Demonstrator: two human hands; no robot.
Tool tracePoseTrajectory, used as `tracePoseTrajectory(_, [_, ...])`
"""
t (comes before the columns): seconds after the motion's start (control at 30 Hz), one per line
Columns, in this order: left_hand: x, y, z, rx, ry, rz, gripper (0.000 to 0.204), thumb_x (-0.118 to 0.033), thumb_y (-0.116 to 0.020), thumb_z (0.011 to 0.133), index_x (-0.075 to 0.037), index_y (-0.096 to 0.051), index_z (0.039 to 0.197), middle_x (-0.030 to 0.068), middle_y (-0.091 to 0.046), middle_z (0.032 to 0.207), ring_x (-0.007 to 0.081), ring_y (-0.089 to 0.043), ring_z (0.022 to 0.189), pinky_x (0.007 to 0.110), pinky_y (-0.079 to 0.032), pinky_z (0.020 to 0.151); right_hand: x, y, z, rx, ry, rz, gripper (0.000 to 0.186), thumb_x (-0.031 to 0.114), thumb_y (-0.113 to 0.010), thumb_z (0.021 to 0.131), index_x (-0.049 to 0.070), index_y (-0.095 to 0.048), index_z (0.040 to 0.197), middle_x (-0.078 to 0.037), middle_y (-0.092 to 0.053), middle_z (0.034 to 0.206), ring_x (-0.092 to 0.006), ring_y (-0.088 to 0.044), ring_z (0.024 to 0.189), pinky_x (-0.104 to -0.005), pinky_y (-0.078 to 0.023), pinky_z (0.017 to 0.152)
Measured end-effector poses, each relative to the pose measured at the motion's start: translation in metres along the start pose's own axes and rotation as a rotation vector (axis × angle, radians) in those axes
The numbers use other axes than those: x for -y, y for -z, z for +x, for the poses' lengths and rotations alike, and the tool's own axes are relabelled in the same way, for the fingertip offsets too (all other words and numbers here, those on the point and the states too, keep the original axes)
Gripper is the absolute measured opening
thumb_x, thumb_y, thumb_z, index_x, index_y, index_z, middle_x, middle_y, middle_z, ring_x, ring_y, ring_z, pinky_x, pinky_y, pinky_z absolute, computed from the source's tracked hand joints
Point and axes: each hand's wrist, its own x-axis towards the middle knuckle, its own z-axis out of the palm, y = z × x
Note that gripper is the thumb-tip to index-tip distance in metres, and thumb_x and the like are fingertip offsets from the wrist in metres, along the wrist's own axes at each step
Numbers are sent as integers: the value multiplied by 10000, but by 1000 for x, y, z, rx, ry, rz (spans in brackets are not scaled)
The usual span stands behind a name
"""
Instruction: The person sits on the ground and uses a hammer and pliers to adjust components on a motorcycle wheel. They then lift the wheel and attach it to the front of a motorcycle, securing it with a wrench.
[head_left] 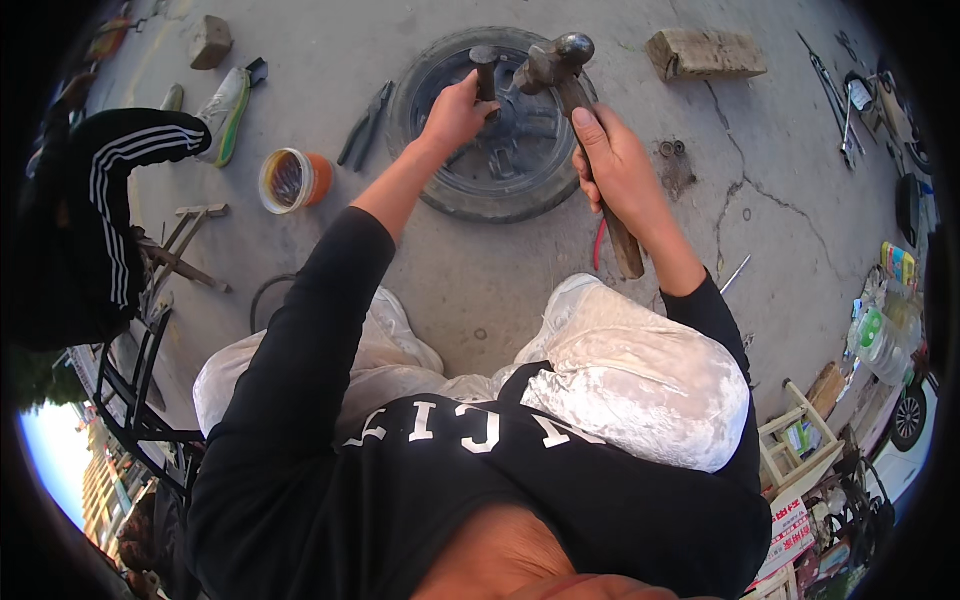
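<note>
A black wheel with its tyre [495,202] lies flat on the concrete floor. My left hand [457,114] is closed on a dark metal punch [485,64], holding it upright over the wheel's middle. My right hand [616,167] grips the wooden handle of a large hammer [556,64], whose metal head is raised just right of the punch, over the wheel. Pliers [365,124] lie left of the tyre, near an orange bucket [310,182] with small items inside. A red thin object [599,245] lies below my right hand.
Wooden blocks [704,54] lie at the back. Another person's leg in striped trousers [115,170] is at left beside a metal frame. Tools [845,120], plastic bottles [880,340] and a pale wooden stool [800,435] line the right. Small metal parts [672,160] sit right of the wheel.
</note>
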Motion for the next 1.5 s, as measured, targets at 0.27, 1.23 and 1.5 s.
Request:
tracePoseTrajectory(0.27, [-12,5,0,57,83,24,405,-100,-722,864,-45,-557,1229,167,-695,919,305,-670,845,395,-507,778,36,4,37,75,47,-153,395,412,-470,1039,23,-520,995,-17,-499,634,-93,-481,438,-275,-381,373])
tracePoseTrajectory(1.23, [10,9,-4,51,167,-339,180,-33,-644,923,7,-576,1085,74,-710,1066,172,-649,1002,326,-498,883,27,10,23,-47,-36,162,470,477,-436,1045,40,-537,1186,-2,-469,672,-55,-427,442,-233,-384,386])
tracePoseTrajectory(1.5, [24,-12,-26,-99,-56,-295,183,-36,-662,890,-21,-613,1065,122,-722,1077,242,-696,1017,333,-519,878,-14,-1,17,-43,-87,148,435,459,-455,1044,42,-532,1143,0,-473,676,-55,-427,444,-234,-379,380])
